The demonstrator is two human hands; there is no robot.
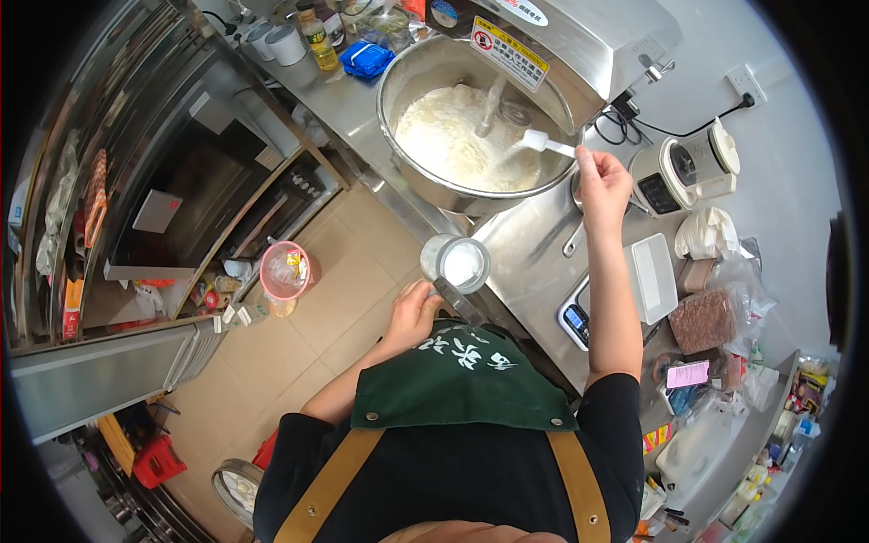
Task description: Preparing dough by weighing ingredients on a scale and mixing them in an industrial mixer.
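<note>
My right hand [604,193] pinches the handle of a small white measuring scoop [536,140]. The scoop is tilted over the near right rim of a large steel mixer bowl [434,181], and white powder streams from it. Pale flour [444,136] fills much of the bowl, with the metal mixing hook [491,107] standing in it. Close to my apron, my left hand [414,312] is closed at the side of a clear jar [430,260] of white powder [463,264]. A dark flat part, perhaps its lid, juts toward me; my fingertips are partly hidden.
The mixer's head [579,41] overhangs the bowl. On the steel counter at right are a digital scale [574,319], a white tray [654,279] and a white kettle-like appliance [659,181]. A pink bin [282,271] stands on the floor at left, near an oven [195,181].
</note>
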